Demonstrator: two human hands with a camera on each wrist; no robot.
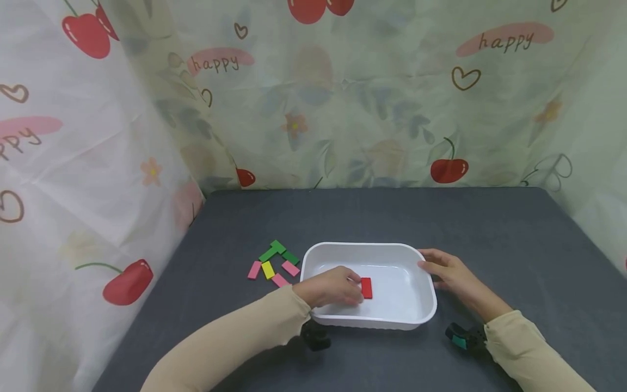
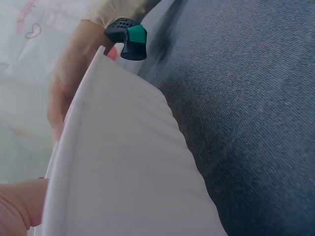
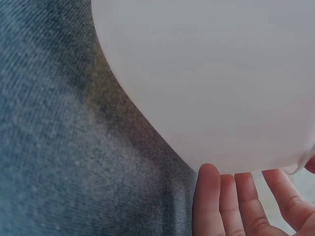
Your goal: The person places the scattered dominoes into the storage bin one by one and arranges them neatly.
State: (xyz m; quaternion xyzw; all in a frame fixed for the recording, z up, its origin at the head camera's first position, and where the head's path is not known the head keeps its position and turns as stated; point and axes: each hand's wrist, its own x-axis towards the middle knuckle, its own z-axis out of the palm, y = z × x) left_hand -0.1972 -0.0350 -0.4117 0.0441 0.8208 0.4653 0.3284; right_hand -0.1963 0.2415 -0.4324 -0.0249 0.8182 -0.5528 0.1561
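Observation:
A white plastic tray with rounded corners sits on the dark table. My left hand reaches over its left side, fingers bent loosely and slightly blurred. Just beyond those fingertips a flat red block shows sharply inside the tray. Whether the fingertips touch the block is hard to see. At the tray's right end my right hand holds the rim, thumb at the edge. In the right wrist view its fingers lie against the outer wall. The left wrist view shows mainly the tray's outer side.
Left of the tray lie several small flat blocks: green blocks, pink blocks and a yellow block. A patterned curtain hangs behind the dark table and along its sides. Dark wrist devices sit on both wrists.

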